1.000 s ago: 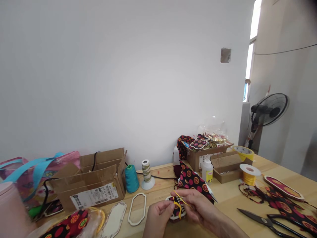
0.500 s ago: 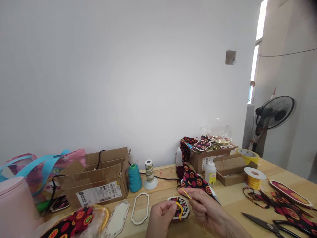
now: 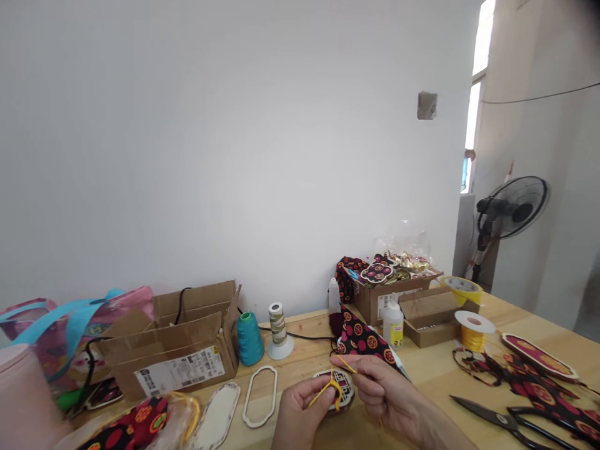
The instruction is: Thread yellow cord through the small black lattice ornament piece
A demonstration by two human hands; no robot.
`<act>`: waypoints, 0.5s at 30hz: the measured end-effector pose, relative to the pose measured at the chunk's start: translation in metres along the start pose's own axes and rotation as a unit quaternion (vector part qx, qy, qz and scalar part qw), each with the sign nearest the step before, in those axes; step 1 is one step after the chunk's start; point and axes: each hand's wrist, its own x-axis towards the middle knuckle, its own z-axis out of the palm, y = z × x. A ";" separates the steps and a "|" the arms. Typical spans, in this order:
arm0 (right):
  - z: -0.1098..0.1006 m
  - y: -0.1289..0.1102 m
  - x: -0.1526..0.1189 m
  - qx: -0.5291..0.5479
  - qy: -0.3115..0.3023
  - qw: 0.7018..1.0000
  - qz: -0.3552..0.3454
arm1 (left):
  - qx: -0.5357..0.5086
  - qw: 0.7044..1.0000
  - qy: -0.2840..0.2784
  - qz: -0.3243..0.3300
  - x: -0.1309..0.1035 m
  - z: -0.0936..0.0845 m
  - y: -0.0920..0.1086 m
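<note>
Between the thumb and fingers of my left hand point(image 3: 302, 409) is a looped yellow cord point(image 3: 337, 394). One strand sticks out past the left fingers. My right hand point(image 3: 389, 394) is closed on another length of the same cord, which shows above its fingertips. Below and just behind the fingers lies a small ornament point(image 3: 345, 389) with a pale edge and a dark lattice pattern over red. The hands hide part of it, and I cannot tell whether the cord is fastened to it.
On the left stand an open cardboard box point(image 3: 187, 340), a teal thread cone point(image 3: 250, 340) and a pale oblong frame point(image 3: 259, 397). To the right are black scissors point(image 3: 504, 419), a yellow cord spool point(image 3: 472, 334), a glue bottle point(image 3: 392, 322) and a box of ornaments point(image 3: 375, 303).
The view has turned slightly right. A yellow strand now crosses over my left fingers and points down to the left. Both hands still hold the cord close together.
</note>
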 end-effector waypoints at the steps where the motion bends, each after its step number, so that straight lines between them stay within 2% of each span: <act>1: 0.000 0.000 0.000 -0.003 0.000 1.000 0.004 | 0.006 1.000 0.007 0.003 0.000 0.001 0.001; 5: 0.001 0.000 -0.001 -0.009 0.011 1.000 0.019 | 0.036 0.999 0.025 0.014 -0.001 0.004 0.003; 10: -0.002 0.003 0.002 -0.005 0.007 1.000 0.016 | 0.083 0.996 -0.006 0.014 -0.002 0.004 0.002; 15: 0.004 0.002 -0.001 -0.027 0.004 1.000 -0.015 | 0.054 0.997 0.062 0.002 -0.001 0.004 0.003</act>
